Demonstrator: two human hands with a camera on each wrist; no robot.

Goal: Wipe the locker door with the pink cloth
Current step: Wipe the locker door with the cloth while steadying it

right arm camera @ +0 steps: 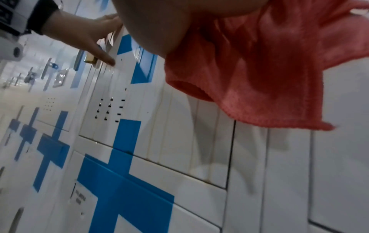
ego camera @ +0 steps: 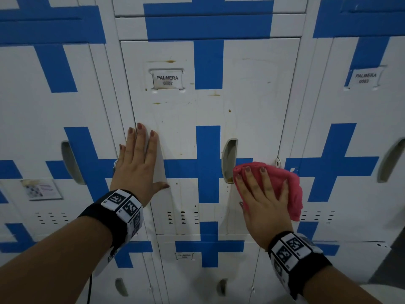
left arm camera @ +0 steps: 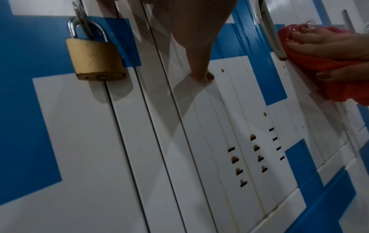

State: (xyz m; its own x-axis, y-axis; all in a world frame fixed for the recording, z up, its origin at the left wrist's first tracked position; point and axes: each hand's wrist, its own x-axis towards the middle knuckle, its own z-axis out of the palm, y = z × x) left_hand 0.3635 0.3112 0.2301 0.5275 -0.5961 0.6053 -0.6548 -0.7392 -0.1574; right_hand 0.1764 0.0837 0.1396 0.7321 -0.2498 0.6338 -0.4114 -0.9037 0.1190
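The white locker door with a blue cross and a "PALMERA 0007" label fills the middle of the head view; brown specks and drip marks dot it. My right hand presses the pink cloth flat against the door's right side, just right of the recessed handle. Its fingers lie spread and straight over the cloth. In the right wrist view the cloth hangs loose below the palm. My left hand rests flat on the door's left edge, fingers straight, thumb on the panel.
Neighbouring lockers stand on both sides and below, all white with blue crosses. A brass padlock hangs on the hasp of the locker to the left. Vent slots sit low on the door. A small hasp sticks out near the cloth.
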